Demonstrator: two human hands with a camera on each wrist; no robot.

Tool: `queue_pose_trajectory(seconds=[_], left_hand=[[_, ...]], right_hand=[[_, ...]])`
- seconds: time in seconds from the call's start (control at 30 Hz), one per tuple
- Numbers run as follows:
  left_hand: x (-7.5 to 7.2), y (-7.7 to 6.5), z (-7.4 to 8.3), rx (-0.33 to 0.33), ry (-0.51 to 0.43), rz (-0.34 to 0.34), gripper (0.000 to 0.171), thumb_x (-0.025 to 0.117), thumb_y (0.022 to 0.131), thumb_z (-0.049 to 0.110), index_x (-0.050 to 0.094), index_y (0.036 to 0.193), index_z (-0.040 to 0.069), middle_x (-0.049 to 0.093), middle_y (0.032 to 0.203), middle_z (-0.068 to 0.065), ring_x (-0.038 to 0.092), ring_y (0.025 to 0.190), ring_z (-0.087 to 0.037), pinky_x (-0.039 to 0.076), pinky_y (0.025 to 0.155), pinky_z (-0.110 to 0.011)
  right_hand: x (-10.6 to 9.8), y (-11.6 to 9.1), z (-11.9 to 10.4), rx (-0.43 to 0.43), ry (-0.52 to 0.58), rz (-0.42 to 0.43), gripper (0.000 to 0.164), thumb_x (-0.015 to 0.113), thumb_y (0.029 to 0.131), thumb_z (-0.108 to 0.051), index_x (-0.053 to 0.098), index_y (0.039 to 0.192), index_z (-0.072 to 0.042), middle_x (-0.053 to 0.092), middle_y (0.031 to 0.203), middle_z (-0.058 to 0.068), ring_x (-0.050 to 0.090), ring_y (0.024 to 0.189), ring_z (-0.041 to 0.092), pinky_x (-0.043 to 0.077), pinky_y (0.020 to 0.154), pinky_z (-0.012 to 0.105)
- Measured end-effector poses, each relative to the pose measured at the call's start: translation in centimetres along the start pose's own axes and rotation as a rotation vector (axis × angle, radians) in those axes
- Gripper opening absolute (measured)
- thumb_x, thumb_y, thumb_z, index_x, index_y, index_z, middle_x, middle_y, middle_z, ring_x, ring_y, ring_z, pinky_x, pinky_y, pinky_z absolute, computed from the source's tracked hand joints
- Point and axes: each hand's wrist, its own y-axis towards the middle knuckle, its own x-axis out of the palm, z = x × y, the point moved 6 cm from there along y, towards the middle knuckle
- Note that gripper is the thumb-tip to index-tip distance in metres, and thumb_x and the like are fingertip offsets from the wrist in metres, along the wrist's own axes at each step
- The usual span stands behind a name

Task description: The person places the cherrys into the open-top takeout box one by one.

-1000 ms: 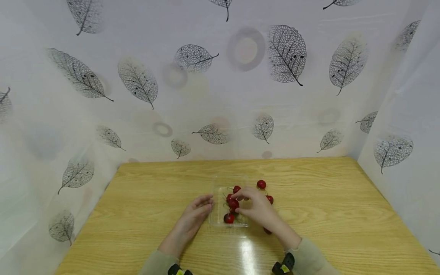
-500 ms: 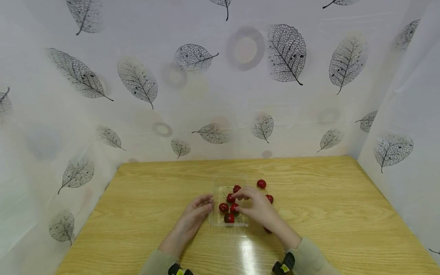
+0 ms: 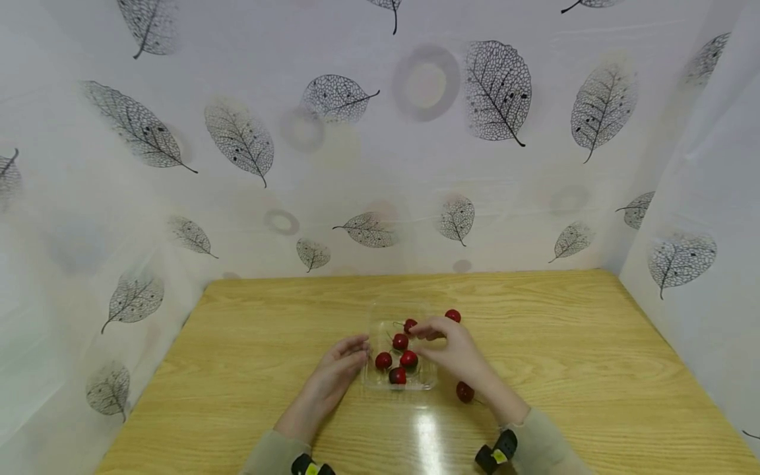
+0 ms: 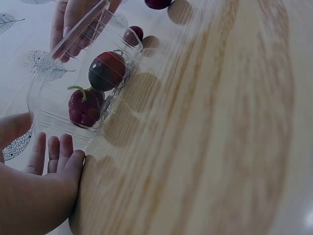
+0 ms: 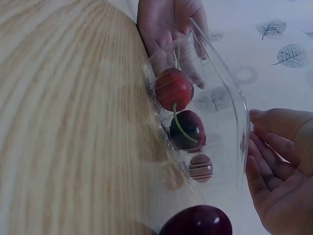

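A clear plastic box [image 3: 429,384] holds several red cherries [image 3: 383,361], some with green stems. My left hand [image 3: 338,373] rests at the box's left side, fingers extended and fingertips right at its wall; the left wrist view shows this hand [image 4: 49,181] beside the box end. Over the right rim is my right hand [image 3: 456,353], thumb and fingers bent but parted, with no cherry between them. In the right wrist view the right hand's fingertips [image 5: 252,113] are right at the rim.
Outside the box on its right, one loose cherry [image 3: 453,315] lies beyond my right hand and another cherry [image 3: 465,392] lies nearer, by the right wrist. The wooden table [image 3: 249,316] reaches back to a white leaf-patterned sheet [image 3: 392,165] that also hangs at both sides.
The cherry at my right fingertips has been let go and lies in the box, where the cherries have spread apart. My right hand has drawn back slightly right; the left hand stays.
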Motion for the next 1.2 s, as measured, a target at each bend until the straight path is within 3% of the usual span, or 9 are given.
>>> queue_pose_trajectory(seconds=[0.47,0.63,0.87,1.2], left_hand=[[0.0,0.1,0.0,-0.008,0.001,0.008,0.046,0.056,0.105,-0.001,0.045,0.150,-0.006,0.060,0.122,0.004,0.060,0.115,-0.007,0.051,0.102,-0.019],[0.0,0.0,0.0,-0.006,-0.001,0.004,0.047,0.056,0.105,-0.001,0.043,0.150,-0.007,0.060,0.123,0.004,0.060,0.115,-0.007,0.051,0.102,-0.019],[0.0,0.0,0.0,-0.007,-0.008,0.010,0.045,0.056,0.105,-0.001,0.046,0.149,-0.006,0.061,0.122,0.004,0.061,0.115,-0.008,0.051,0.102,-0.020],[0.0,0.0,0.0,-0.003,-0.015,0.007,0.045,0.056,0.105,-0.002,0.046,0.148,-0.006,0.061,0.122,0.004,0.062,0.115,-0.008,0.052,0.102,-0.019]], right_hand=[[-3.2,0.4,1.4,0.061,-0.009,0.076,0.031,0.081,0.090,-0.001,0.074,0.120,-0.002,0.076,0.117,0.015,0.072,0.106,0.033,0.059,0.098,0.055],[-4.6,0.6,2.2,0.076,-0.004,0.095,0.028,0.079,0.093,-0.002,0.073,0.120,0.002,0.075,0.115,0.021,0.073,0.104,0.035,0.060,0.097,0.056],[-6.0,1.0,3.7,0.130,-0.022,0.119,0.029,0.079,0.094,-0.006,0.073,0.122,0.001,0.076,0.113,0.018,0.073,0.105,0.035,0.060,0.097,0.054],[-6.8,1.5,6.1,0.187,-0.034,0.121,0.032,0.079,0.095,-0.006,0.072,0.125,0.002,0.075,0.119,0.021,0.072,0.110,0.036,0.058,0.094,0.026]])
